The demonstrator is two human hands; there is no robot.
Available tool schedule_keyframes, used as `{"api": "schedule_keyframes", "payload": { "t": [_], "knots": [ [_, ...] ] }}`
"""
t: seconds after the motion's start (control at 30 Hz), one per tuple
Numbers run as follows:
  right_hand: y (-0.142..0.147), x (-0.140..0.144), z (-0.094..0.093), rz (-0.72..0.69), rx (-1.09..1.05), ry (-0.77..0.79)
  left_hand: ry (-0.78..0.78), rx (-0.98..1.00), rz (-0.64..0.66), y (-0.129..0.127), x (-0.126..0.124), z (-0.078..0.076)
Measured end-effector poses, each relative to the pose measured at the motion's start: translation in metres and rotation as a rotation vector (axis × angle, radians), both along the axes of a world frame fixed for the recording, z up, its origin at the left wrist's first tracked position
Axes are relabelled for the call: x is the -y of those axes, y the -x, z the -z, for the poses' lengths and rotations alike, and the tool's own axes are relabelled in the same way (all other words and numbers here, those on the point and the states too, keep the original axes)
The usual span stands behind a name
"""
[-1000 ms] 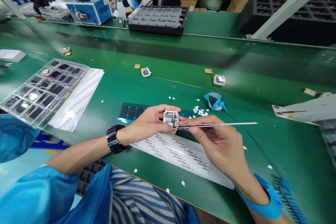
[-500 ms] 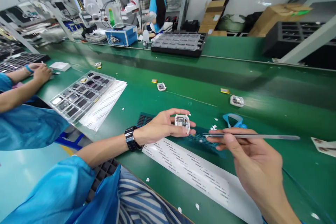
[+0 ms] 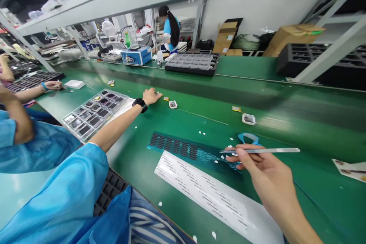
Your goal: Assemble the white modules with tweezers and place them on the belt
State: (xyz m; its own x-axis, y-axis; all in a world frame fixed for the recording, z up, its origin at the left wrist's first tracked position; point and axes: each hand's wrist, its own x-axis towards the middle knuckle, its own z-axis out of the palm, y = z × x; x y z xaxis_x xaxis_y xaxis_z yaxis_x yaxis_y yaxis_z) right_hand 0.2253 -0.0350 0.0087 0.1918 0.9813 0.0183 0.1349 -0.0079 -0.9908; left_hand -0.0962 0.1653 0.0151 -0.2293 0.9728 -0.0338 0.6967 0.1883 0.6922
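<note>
l hand [image 3: 151,95] reaching out, pinching small part [image 3: 157,93] on green belt [image 3: 286,122], r hand [image 3: 257,164] gripping tweezers [image 3: 263,151] over label sheet [image 3: 200,187], print too small to read

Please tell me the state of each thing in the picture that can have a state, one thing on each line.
left hand: stretched out onto the green belt, fingers on a small part.
right hand: closed on the tweezers.
tweezers: held level above the dark sheet.
clear tray: filled with dark screens.
white module: lying loose on the belt.
</note>
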Motion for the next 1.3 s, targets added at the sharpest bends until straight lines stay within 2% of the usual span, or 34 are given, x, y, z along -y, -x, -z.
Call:
{"api": "schedule_keyframes", "payload": {
  "t": [0.13,0.27,0.43,0.57,0.67,0.77,0.8,0.87,0.93,1.03,1.13,1.3],
  "knots": [
    [-0.002,-0.002,0.005,-0.032,0.035,-0.040,0.004,-0.241,0.204,-0.010,-0.006,0.005],
    [-0.004,-0.003,0.011,-0.063,0.063,-0.075,0.057,-0.347,0.386,-0.025,-0.012,0.002],
    [-0.004,-0.002,0.019,-0.065,0.081,-0.110,0.058,-0.340,0.441,-0.030,-0.012,-0.005],
    [-0.005,0.000,0.018,-0.044,0.077,-0.122,-0.035,-0.229,0.396,-0.032,-0.001,-0.011],
    [-0.007,0.001,0.016,-0.035,0.121,-0.146,-0.126,-0.088,0.364,-0.041,0.019,-0.017],
    [-0.008,0.003,0.013,-0.040,0.222,-0.203,-0.131,0.086,0.399,-0.058,0.057,-0.021],
    [-0.007,0.004,0.012,-0.045,0.265,-0.233,-0.106,0.162,0.430,-0.065,0.073,-0.021],
    [-0.003,0.008,0.010,-0.064,0.366,-0.303,0.022,0.459,0.511,-0.078,0.105,-0.020],
    [0.002,0.014,0.009,-0.087,0.477,-0.385,0.123,0.558,0.558,-0.089,0.134,-0.016],
    [0.010,0.022,0.009,-0.140,0.608,-0.552,0.204,0.585,0.613,-0.100,0.161,-0.007],
    [0.015,0.027,0.014,-0.241,0.703,-0.706,0.259,0.555,0.631,-0.104,0.172,0.002],
    [0.012,0.029,0.022,-0.312,0.896,-0.763,0.293,0.537,0.647,-0.104,0.177,0.006]
  ]
}}
